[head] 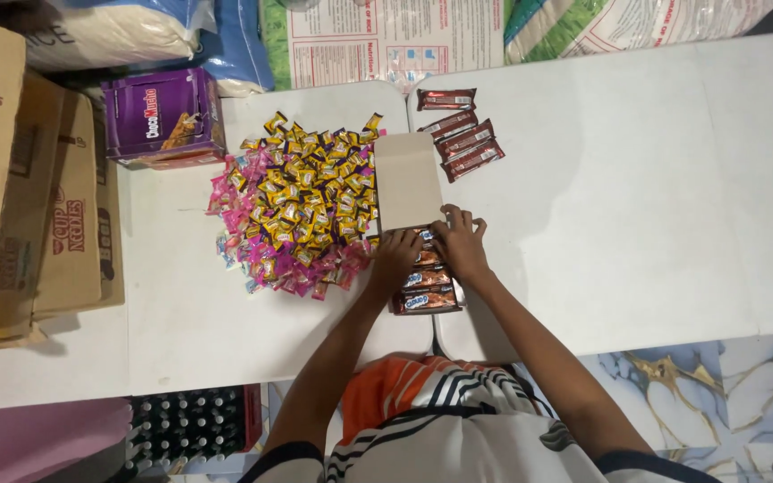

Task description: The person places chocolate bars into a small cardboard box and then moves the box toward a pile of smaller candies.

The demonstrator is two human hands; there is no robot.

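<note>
Brown wrapped bars fill an open box (426,282); left hand (393,259) and right hand (461,243) press flat on them, grips holding nothing. Keeping rows level seems wise; candy pile (297,201) at ten o'clock.

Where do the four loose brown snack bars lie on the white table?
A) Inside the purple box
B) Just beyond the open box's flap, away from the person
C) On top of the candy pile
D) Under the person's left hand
B: the four brown snack bars lie bare on the white table past the open box's flap, clear of the candy pile.
</note>
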